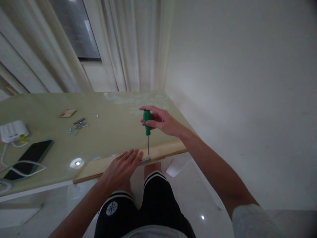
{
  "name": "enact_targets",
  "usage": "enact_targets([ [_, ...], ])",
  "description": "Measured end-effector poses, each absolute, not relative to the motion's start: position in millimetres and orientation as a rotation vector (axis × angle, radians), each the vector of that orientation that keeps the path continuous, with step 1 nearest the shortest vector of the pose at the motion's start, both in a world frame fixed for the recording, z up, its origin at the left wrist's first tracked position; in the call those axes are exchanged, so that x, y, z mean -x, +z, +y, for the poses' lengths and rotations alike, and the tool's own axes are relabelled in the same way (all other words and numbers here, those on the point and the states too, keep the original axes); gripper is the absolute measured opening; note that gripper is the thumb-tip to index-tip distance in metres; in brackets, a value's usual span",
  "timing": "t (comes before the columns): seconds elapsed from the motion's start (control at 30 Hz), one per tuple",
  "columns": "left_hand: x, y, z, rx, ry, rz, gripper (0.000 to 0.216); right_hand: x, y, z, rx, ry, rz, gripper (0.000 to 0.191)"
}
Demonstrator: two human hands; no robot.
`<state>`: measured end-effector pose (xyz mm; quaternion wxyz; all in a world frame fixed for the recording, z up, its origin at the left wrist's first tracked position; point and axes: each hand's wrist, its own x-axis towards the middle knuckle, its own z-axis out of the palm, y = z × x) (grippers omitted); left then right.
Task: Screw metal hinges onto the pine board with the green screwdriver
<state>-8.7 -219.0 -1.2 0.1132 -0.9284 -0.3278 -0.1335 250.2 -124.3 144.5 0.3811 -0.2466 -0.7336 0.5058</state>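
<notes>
Head view: right hand (162, 121) grips an upright green-handled screwdriver (147, 123); left hand (122, 167) lies flat, open, on the pale wooden board (163, 149).

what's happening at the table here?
A person sits at a pale green glossy table. The right hand grips a green-handled screwdriver upright, its tip down at a small metal fitting on a long light wooden board lying along the table's near edge. The left hand lies flat on the board beside the tip. Farther left lie loose silver screws, a small wooden piece, a black phone with white cables, and a white box.
</notes>
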Motion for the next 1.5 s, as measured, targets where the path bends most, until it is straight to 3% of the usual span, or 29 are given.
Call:
enact_targets([
  [0.27,11,1,-212,2.755,-0.383,-0.985,0.059,-237,138,-120,0.939,0.594,-1.874,0.034],
  [0.33,11,2,-211,2.76,-0.386,-0.977,0.06,-237,134,-114,0.892,0.674,-1.89,0.036],
  [0.47,10,4,-212,2.756,-0.414,-0.984,0.063,-246,129,-108,0.767,1.148,-1.808,0.061],
  [0.57,8,7,-213,2.761,-0.41,-0.991,0.06,-254,132,-112,0.674,1.347,-1.752,0.057],
  [0.67,7,9,-214,2.769,-0.378,-0.999,0.058,-254,135,-120,0.625,1.248,-1.752,0.052],
  [0.87,7,12,-215,2.799,-0.35,-1.033,0.064,-241,140,-128,0.806,0.715,-1.832,0.038],
  [1.1,7,26,-211,2.869,-0.235,-1.051,0.055,-255,149,-108,0.589,1.321,-1.818,0.043],
  [1.33,2,40,-209,2.881,-0.089,-1.104,0.057,-240,134,-94,0.716,0.888,-1.69,0.032],
  [1.5,2,41,-204,2.874,-0.056,-1.193,0.055,-245,142,-90,0.672,1.436,-1.659,0.047],
])
